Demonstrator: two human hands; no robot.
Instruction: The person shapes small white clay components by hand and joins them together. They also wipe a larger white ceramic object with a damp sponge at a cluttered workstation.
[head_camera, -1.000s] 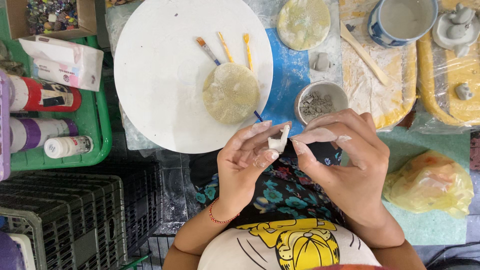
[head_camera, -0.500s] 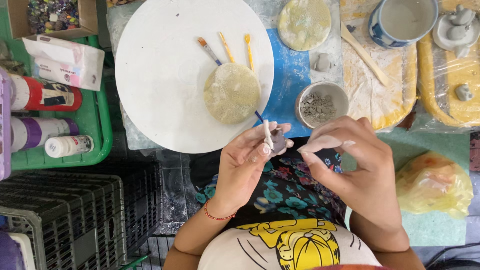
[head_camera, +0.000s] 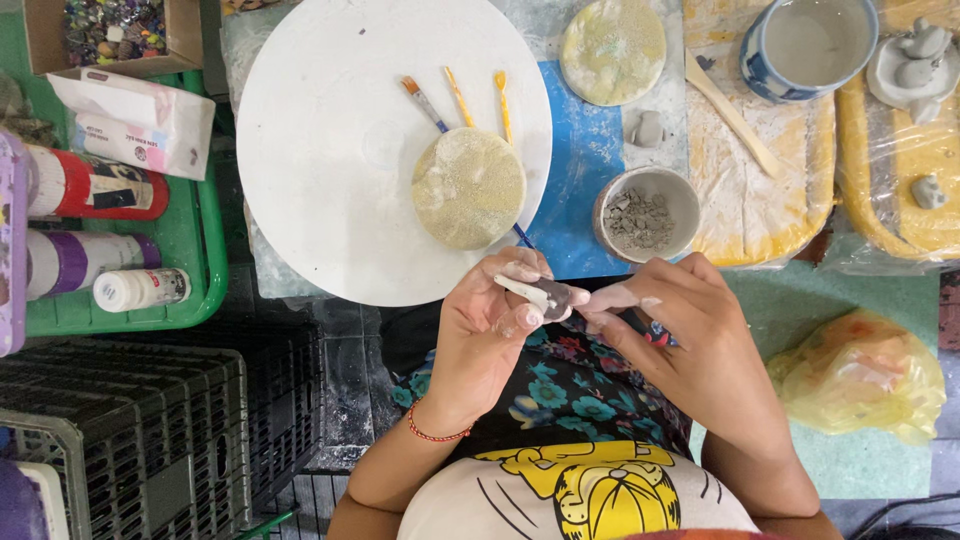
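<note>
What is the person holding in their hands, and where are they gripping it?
The left hand pinches a small pale clay piece between its fingertips, around its middle. The right hand touches the piece's end with a clay-smeared fingertip.

white round board, green tray, yellow bag

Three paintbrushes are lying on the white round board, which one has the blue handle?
The leftmost paintbrush, with the orange-brown tip. Its blue handle runs under the speckled clay disc and reappears near the left hand. The other two are yellow-orange.
</note>
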